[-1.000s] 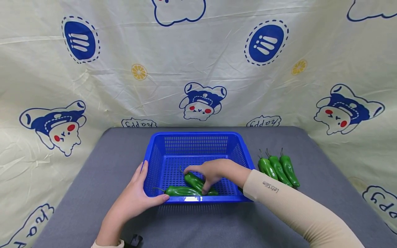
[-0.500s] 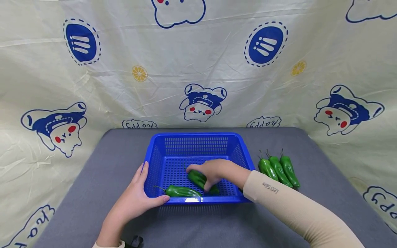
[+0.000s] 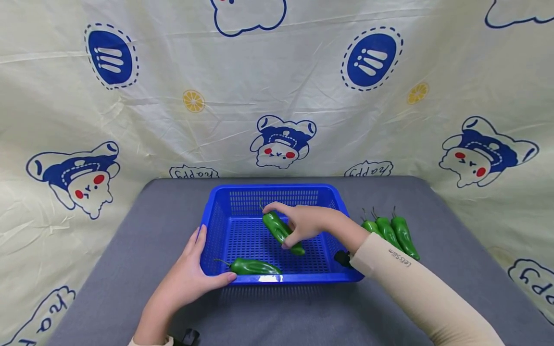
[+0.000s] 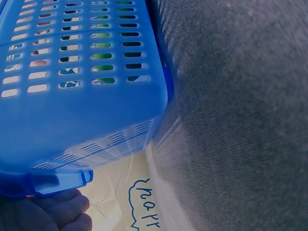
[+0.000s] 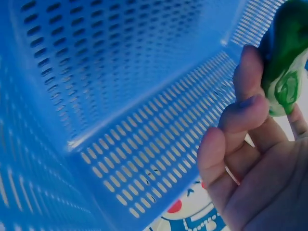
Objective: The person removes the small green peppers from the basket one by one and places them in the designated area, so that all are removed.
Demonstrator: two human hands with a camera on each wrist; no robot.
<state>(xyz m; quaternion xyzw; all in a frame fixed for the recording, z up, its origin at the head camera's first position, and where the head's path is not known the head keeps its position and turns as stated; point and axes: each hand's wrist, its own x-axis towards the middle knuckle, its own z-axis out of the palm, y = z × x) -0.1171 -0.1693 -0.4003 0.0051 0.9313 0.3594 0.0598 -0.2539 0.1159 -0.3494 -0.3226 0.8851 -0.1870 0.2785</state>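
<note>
In the head view a blue plastic basket (image 3: 277,187) with slotted walls stands on the grey table. My left hand (image 3: 190,269) holds its near left corner, thumb on the front rim and fingers along the left side; the left wrist view shows curled fingers (image 4: 67,209) just under the rim. My right hand (image 3: 307,223) pinches a long green pepper (image 3: 275,228) between thumb and fingers, raised inside the basket, its stem pointing away. Another green pepper (image 3: 255,266) lies in the basket along the front wall, stem to the left. The right wrist view shows the gripped pepper (image 5: 286,48) at upper right.
Three green peppers (image 3: 402,235) lie side by side on the table right of the basket, partly behind the right forearm. The grey tabletop (image 3: 169,216) ends at a cream curtain (image 3: 233,139) printed with blue cartoon figures.
My right hand has lifted the pepper from the basket floor and moved it up and away from the front wall. The left hand and basket have stayed in place.
</note>
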